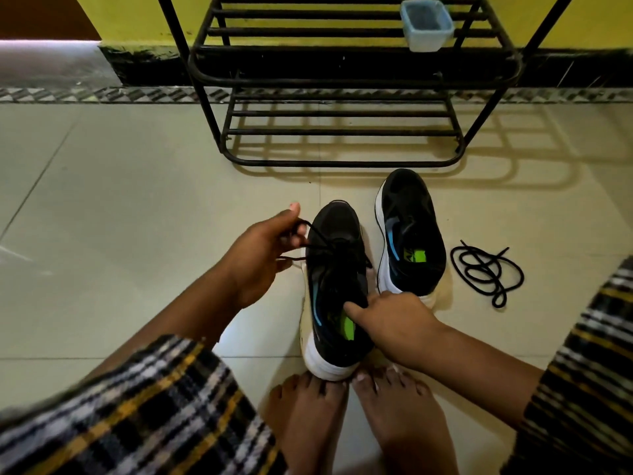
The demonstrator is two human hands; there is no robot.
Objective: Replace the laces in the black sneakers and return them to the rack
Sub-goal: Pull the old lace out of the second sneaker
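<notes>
Centre frame: near sneaker [337, 286], left hand [260, 258] pinching its lace [318, 240]; right hand [390, 317] gripping the collar. Right: second sneaker [411, 234], loose lace [486, 272].

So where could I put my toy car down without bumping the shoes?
The bare floor tiles left of the left hand are free, and so are both shelves of the shoe rack, apart from the blue tub up top. It is crowded around the two black sneakers, the loose lace and the right hand.
</notes>
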